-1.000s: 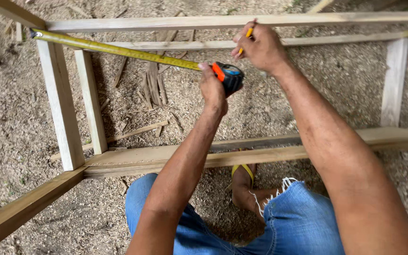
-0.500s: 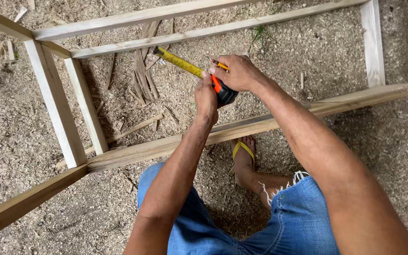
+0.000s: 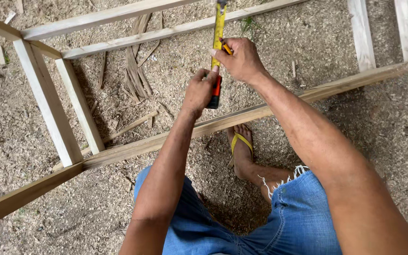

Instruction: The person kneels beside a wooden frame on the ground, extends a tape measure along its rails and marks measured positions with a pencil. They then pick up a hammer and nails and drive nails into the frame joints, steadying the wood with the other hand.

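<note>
The left hand (image 3: pixel 199 89) grips a tape measure (image 3: pixel 215 92); the right hand (image 3: pixel 242 59) pinches its yellow blade (image 3: pixel 219 28) and a pencil (image 3: pixel 226 48) above the wooden frame (image 3: pixel 133 148).

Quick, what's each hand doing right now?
Left hand: closed around the tape measure case.
Right hand: closed, pinching a pencil against the yellow tape blade.

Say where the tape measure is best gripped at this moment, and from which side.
Grip the tape measure by its dark case, from the near side, as the left hand does. The yellow blade runs away over the wooden frame, thin and flexible; the right hand only steadies it.
</note>
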